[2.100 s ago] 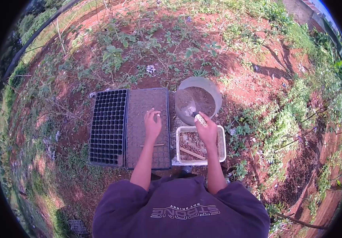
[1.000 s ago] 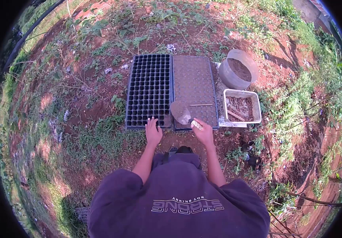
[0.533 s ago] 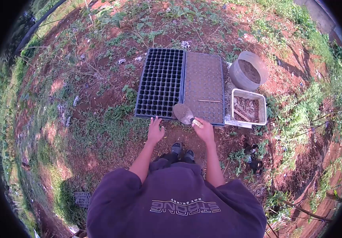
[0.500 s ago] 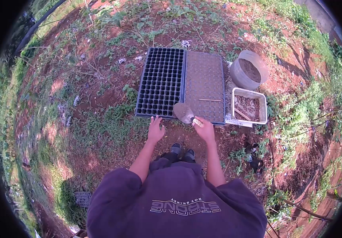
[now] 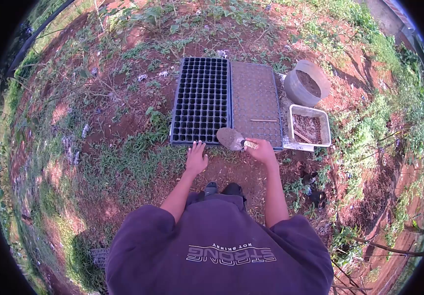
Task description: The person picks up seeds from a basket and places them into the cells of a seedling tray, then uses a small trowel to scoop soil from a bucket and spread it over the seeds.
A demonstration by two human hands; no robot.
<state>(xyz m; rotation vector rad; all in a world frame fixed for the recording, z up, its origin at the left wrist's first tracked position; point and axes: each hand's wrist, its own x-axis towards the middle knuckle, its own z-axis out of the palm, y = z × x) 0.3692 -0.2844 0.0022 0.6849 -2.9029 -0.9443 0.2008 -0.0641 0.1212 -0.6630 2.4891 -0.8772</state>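
My right hand [image 5: 261, 151] is wrapped round the patterned handle of a hand trowel [image 5: 229, 139]. The trowel's soil-dusted blade points left, over the near edge where two seedling trays meet. The fingers of my left hand [image 5: 196, 158] are stretched out and rest at the near rim of the black seedling tray [image 5: 201, 101], whose cells look dark and unfilled. Beside it on the right, a second seedling tray [image 5: 254, 93] has its cells filled with brown soil. A thin stick [image 5: 263, 120] lies across that filled tray.
Right of the trays stands a round translucent tub [image 5: 298, 91] with soil inside. Nearer me, a pale rectangular basin [image 5: 328, 130] holds reddish-brown bits and a stick [image 5: 302, 137]. Weeds and red soil surround everything. Another tray [image 5: 100, 256] lies at lower left.
The view has shifted a little. My left hand's fingers lie slightly further along the black tray's near rim. My right hand keeps the trowel over almost the same spot.
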